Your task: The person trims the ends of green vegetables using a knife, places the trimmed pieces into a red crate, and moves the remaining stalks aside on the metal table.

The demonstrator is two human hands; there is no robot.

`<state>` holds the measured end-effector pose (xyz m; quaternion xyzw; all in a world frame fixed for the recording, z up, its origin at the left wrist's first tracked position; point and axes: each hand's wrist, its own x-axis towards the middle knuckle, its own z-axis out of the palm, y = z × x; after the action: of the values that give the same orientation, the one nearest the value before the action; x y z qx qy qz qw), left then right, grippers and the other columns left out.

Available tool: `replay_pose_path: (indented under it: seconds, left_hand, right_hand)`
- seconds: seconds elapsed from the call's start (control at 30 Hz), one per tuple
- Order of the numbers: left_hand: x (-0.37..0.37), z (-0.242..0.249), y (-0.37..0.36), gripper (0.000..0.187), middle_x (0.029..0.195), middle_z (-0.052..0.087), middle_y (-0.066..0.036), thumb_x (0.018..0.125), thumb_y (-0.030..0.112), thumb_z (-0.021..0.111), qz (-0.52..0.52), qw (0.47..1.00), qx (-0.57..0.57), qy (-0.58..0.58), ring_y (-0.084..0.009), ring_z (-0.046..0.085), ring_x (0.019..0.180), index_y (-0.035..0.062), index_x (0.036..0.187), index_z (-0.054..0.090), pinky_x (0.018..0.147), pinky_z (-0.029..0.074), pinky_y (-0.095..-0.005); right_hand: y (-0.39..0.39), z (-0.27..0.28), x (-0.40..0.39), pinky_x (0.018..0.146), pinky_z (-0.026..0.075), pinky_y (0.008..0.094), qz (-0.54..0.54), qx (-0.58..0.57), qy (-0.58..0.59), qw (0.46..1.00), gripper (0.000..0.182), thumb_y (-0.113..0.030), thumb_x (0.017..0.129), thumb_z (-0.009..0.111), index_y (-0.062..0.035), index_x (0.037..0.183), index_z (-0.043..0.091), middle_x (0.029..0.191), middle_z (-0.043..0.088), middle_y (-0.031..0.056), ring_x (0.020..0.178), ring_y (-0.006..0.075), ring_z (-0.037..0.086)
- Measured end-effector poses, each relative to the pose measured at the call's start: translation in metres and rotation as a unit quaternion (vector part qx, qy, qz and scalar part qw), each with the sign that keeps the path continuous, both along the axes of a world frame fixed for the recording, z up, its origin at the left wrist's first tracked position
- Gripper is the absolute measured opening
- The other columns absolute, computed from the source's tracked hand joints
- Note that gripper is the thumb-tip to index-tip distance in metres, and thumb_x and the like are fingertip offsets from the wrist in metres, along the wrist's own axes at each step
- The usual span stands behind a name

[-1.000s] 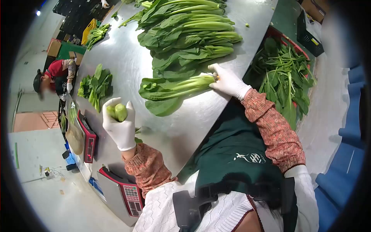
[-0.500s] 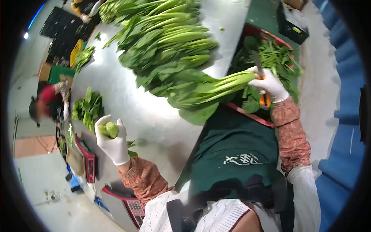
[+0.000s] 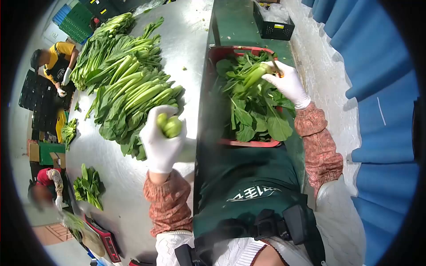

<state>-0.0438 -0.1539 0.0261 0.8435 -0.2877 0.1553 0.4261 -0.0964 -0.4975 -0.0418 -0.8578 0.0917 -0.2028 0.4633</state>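
Greens bunch (image 3: 254,76) in right hand (image 3: 288,83) over red crate (image 3: 248,142); left hand (image 3: 162,144) grips stems (image 3: 169,125)

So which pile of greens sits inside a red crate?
The pile under the right hand, in the red crate; the others lie on the steel table.

Bright overhead light, glare on steel table (image 3: 128,177), fisheye-dark, blurred edges.

Steel table (image 3: 128,177) carries leafy greens (image 3: 128,88), perhaps bok choy.
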Motion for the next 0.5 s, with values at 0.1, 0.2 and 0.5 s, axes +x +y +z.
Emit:
replay_pose_path:
  seconds: [0.1,0.2,0.5]
  left_hand:
    - [-0.002,-0.003,-0.041,0.027,0.086,0.067,-0.009,0.074,0.002,0.075,-0.063,0.996,0.012,0.056,-0.0182,0.065,0.075,0.0032,0.098,0.063,0.073,0.051,-0.0293]
    - [0.001,-0.028,-0.082,0.038,0.089,0.069,-0.01,0.071,0.007,0.081,-0.09,0.996,0.002,-0.007,-0.0207,0.067,0.077,0.0038,0.105,0.065,0.077,0.053,-0.0318]
    - [-0.001,-0.032,-0.103,0.045,0.099,0.067,-0.012,0.069,0.006,0.08,-0.135,0.991,-0.015,0.005,-0.0243,0.065,0.087,0.002,0.111,0.064,0.081,0.051,-0.033]
  right_hand:
    - [0.013,0.017,-0.007,0.066,0.043,0.0252,-0.004,-0.001,0.03,1.0,0.035,-0.018,0.081,0.077,0.0015,0.108,0.065,0.081,0.063,0.0021,0.074,0.0057,0.048]
    - [0.037,0.043,-0.016,0.068,0.045,0.0233,0.044,0.054,-0.003,0.998,0.032,-0.014,0.082,0.077,0.0013,0.107,0.066,0.084,0.065,0.0005,0.077,0.0042,0.051]
    - [0.049,0.043,-0.03,0.073,0.054,0.0316,0.128,-0.043,-0.117,0.984,0.038,-0.01,0.084,0.071,-0.0026,0.121,0.064,0.1,0.073,0.0107,0.084,0.0175,0.069]
